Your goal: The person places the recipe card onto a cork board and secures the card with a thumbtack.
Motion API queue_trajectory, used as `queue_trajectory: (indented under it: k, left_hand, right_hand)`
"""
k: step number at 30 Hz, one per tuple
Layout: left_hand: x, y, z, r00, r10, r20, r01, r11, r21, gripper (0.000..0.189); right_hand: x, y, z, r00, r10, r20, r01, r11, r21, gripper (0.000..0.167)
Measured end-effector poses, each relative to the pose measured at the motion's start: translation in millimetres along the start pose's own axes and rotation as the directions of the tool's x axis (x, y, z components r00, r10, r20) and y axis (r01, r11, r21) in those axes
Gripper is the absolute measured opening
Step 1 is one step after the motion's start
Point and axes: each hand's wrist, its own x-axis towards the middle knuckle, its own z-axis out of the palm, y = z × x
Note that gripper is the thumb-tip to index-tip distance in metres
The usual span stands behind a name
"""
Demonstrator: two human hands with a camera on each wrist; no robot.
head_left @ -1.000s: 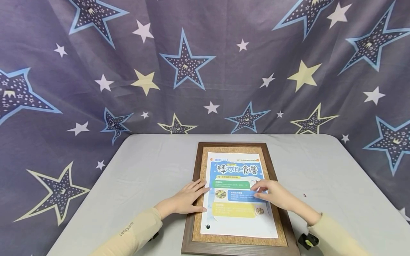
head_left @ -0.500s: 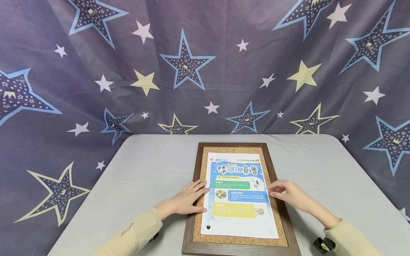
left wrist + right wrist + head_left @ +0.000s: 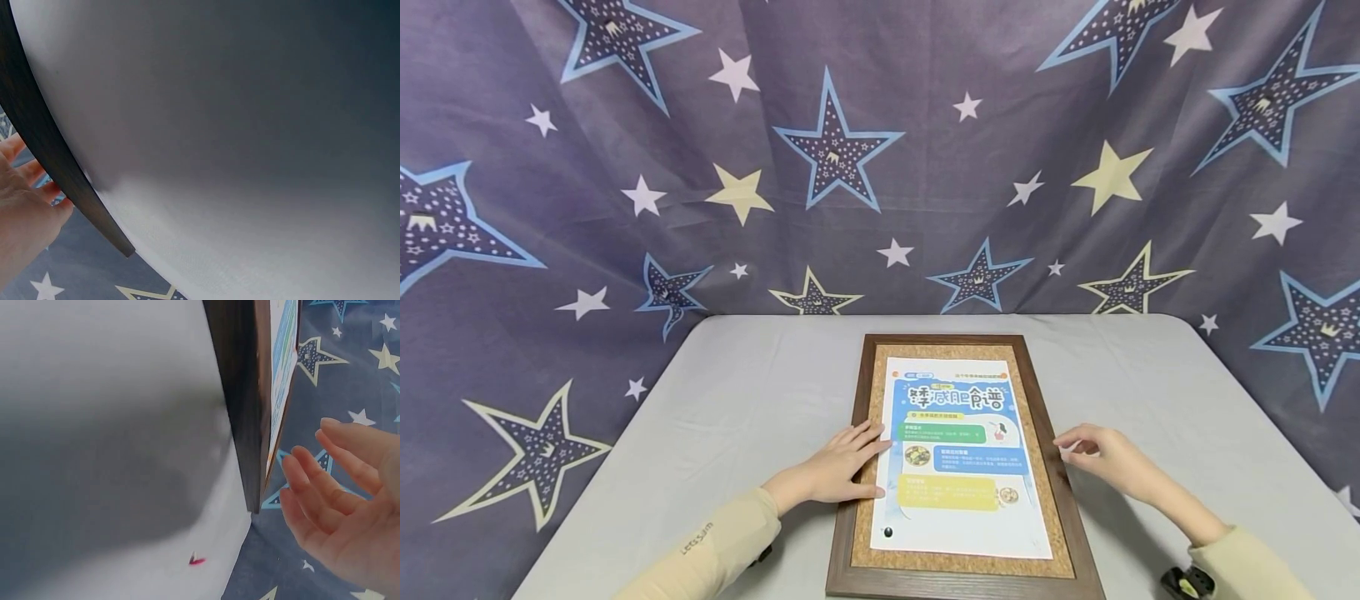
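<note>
A corkboard [image 3: 951, 567] in a brown wooden frame lies on the table with a printed poster [image 3: 962, 533] on it. Orange pins [image 3: 896, 374] mark the poster's two top corners, and a black pin [image 3: 888, 532] its lower left. My left hand [image 3: 831, 467] rests across the frame's left side, fingers spread, tips at the poster's left edge. Beside the frame's right edge is my right hand [image 3: 1108, 461], fingers loosely bent, nothing in them. In the right wrist view its fingers [image 3: 310, 515] are apart from the frame [image 3: 247, 412]. A small red thing [image 3: 197, 560] lies on the table.
The table [image 3: 760, 375] has a light grey cover. Behind it and along both sides hangs a dark curtain [image 3: 925, 208] printed with stars. A black wrist device [image 3: 1187, 583] shows under the right sleeve.
My right hand has moved right, from over the poster's middle to beside the frame, uncovering the poster's right side. It now covers the small red thing in the head view. My left hand stays put.
</note>
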Motion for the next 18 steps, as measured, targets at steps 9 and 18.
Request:
queue_trajectory:
  k: [9,18]
  left_hand:
    - [0.3,-0.3,0.0,1.0,-0.012,0.004,0.012,1.0,-0.013,0.071]
    - [0.0,-0.2,-0.3,1.0,-0.005,0.003,0.006,1.0,-0.015,0.071]
  right_hand:
    - [-7.9,13.0,-8.8,0.998,-0.03,-0.048,0.029,0.999,-0.037,0.016]
    - [-14.4,31.0,-16.7,1.0,0.001,-0.016,-0.002,0.997,-0.076,0.023]
